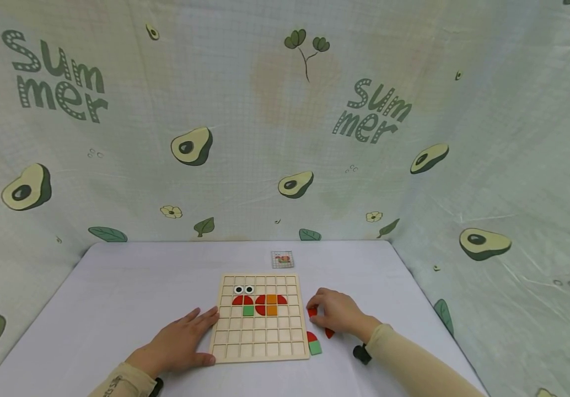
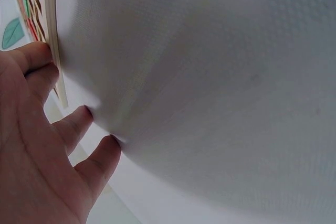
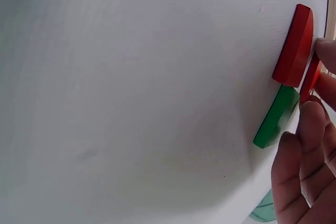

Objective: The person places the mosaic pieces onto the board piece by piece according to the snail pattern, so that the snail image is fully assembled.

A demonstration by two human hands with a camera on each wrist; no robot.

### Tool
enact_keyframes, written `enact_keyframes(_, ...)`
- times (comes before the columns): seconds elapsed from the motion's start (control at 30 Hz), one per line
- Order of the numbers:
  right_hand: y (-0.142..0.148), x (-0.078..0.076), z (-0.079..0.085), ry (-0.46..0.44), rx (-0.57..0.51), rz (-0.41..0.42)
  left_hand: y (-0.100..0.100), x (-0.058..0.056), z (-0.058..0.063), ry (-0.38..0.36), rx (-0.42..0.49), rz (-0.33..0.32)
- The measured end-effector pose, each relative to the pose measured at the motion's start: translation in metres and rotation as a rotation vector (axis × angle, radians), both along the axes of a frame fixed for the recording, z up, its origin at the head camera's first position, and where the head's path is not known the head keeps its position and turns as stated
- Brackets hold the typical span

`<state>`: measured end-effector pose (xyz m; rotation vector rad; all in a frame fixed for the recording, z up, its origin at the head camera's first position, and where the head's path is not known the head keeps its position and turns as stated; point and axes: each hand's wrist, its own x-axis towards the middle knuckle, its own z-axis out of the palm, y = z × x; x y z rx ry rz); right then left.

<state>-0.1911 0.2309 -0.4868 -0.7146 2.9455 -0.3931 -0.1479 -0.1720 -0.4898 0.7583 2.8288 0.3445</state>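
Observation:
A wooden grid board (image 1: 265, 352) lies on the table, holding two eye tiles (image 1: 243, 289), several red quarter-round tiles (image 1: 260, 305), orange square tiles (image 1: 272, 305) and a green square tile (image 1: 248, 311). My left hand (image 1: 181, 342) rests at the board's left side, fingers spread, with fingertips against the wooden edge (image 2: 51, 14) in the left wrist view. To the right of the board, my right hand (image 1: 337, 311) pinches a red tile (image 3: 312, 80) between thumb and fingers. Next to it lie another red tile (image 3: 295, 45) and a green tile (image 3: 276, 116).
Beyond the board lies a small picture card (image 1: 282, 259). A red quarter tile (image 1: 311, 336) and a green square tile (image 1: 315, 347) lie by the board's lower right corner. A patterned cloth (image 1: 245, 209) hangs behind the white table (image 1: 131, 286).

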Motion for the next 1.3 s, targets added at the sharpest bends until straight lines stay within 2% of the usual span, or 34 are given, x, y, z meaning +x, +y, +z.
enact_keyframes(0.5, -0.0009, 0.0013, 0.0003, 0.007, 0.015, -0.012, -0.0004, -0.0008, -0.0032, -0.005, -0.002, 0.002)
enact_keyframes(1.03, 0.0066, -0.0025, 0.0007, -0.007, -0.038, -0.052, -0.0010, 0.0012, 0.0027, 0.000, 0.019, -0.020)
enact_keyframes(1.3, 0.0032, -0.0038, 0.0039, 0.002, -0.065, -0.037, 0.0003, 0.0013, 0.0030, -0.021, -0.002, 0.011)
